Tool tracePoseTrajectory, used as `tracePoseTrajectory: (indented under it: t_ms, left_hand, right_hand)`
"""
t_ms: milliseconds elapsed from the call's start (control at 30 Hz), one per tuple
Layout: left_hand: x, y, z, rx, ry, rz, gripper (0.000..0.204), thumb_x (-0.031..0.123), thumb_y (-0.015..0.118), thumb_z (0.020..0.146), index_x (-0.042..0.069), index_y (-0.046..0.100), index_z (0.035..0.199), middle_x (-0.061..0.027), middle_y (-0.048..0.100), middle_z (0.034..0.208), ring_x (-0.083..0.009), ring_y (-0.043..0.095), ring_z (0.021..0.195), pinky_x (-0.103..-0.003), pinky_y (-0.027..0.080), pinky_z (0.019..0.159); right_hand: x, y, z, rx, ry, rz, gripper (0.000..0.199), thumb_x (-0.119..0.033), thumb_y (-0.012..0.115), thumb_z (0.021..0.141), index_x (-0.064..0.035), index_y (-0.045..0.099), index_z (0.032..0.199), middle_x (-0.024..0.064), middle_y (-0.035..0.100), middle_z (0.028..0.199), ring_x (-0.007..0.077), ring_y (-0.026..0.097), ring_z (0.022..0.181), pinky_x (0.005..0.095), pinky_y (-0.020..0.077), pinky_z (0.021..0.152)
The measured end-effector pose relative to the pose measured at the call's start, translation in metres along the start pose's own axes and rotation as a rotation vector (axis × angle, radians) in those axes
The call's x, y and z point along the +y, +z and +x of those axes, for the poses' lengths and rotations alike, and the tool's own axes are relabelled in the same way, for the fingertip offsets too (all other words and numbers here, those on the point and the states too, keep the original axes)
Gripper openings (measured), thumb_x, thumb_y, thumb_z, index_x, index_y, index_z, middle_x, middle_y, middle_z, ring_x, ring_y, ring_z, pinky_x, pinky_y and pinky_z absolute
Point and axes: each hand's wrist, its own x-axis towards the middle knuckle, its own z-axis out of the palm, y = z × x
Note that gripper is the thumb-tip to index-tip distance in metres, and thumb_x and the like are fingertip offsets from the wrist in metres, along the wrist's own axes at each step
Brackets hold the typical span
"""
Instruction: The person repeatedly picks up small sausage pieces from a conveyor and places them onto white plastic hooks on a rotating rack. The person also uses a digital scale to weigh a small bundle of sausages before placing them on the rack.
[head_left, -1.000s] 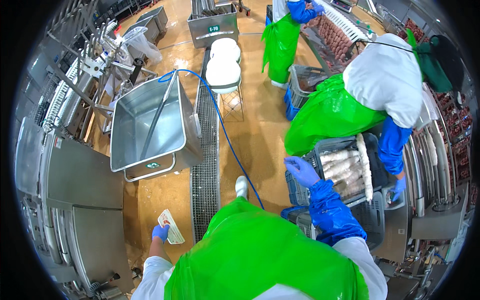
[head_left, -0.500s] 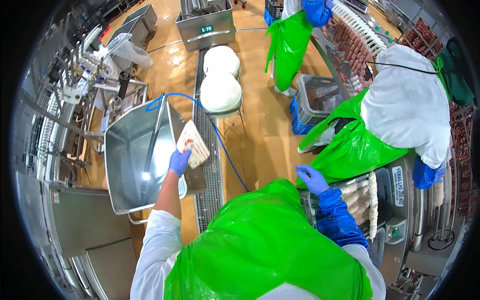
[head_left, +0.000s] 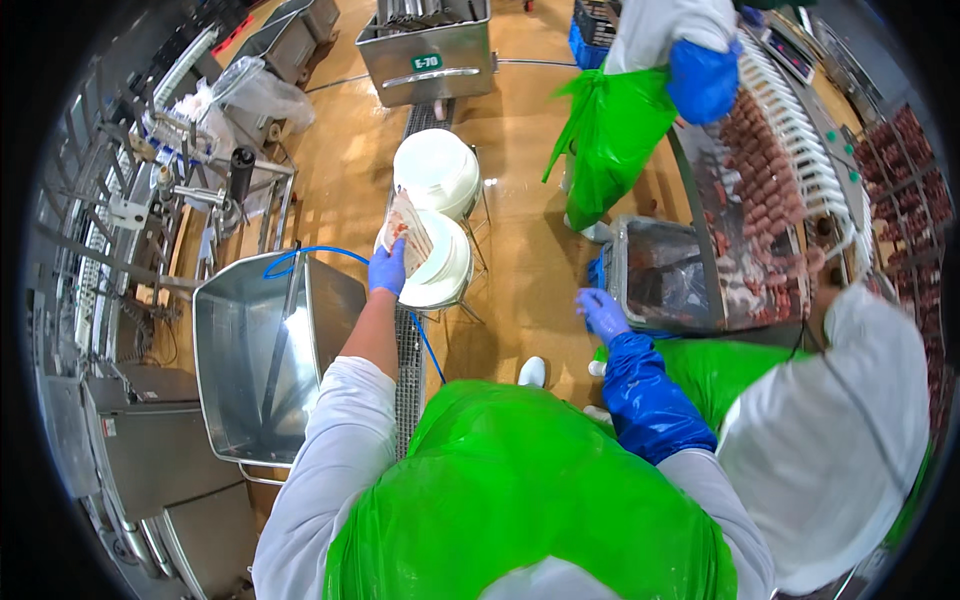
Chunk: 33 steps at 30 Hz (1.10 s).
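Our left hand (head_left: 387,270) grips a flat packet (head_left: 409,232) over the white tub (head_left: 440,272); our right hand (head_left: 601,311) reaches out, open and holding nothing, toward the grey crate (head_left: 662,275).

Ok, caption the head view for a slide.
Blue-gloved left hand lifts a flat clear packet above white lidded tubs; right hand hangs empty.

A small green rectangular label (head_left: 426,62) sits on the steel bin's (head_left: 425,50) front.
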Motion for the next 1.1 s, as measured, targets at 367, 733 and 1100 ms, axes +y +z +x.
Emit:
tracePoseTrajectory:
  t_ms: [367, 733, 1100]
  left_hand:
    - [-0.046, 0.067, 0.090, -0.404, -0.288, 0.815, 0.032, 0.030, 0.051, 0.095, 0.018, 0.070, 0.118, -0.0167, 0.069, 0.116, -0.0354, 0.065, 0.109, -0.046, 0.049, 0.094]
    - [-0.150, 0.103, 0.116, -0.364, -0.434, 0.768, 0.068, 0.060, 0.048, 0.092, 0.006, 0.061, 0.132, -0.0216, 0.059, 0.135, -0.0361, 0.052, 0.131, -0.044, 0.039, 0.111]
    - [-0.164, 0.043, 0.174, -0.851, -0.136, 0.763, 0.037, 0.032, 0.056, 0.095, 0.001, 0.068, 0.111, -0.0193, 0.071, 0.106, -0.0272, 0.070, 0.090, -0.039, 0.055, 0.080]
  right_hand:
    - [-0.114, -0.011, 0.216, -0.195, -0.097, -0.287, 0.036, -0.028, 0.062, 0.096, -0.0024, 0.062, 0.123, 0.0094, 0.068, 0.108, 0.0166, 0.064, 0.096, 0.0319, 0.0513, 0.087]
    - [-0.149, -0.055, 0.352, -0.238, 0.179, -0.428, 0.041, -0.030, 0.062, 0.096, -0.0006, 0.062, 0.123, 0.0097, 0.069, 0.108, 0.0178, 0.065, 0.097, 0.0325, 0.0515, 0.089]
    - [-0.228, -0.009, 0.607, -0.392, 0.047, -0.518, 0.042, -0.033, 0.062, 0.095, 0.0008, 0.063, 0.121, 0.0104, 0.069, 0.106, 0.0176, 0.067, 0.088, 0.0326, 0.0531, 0.084]
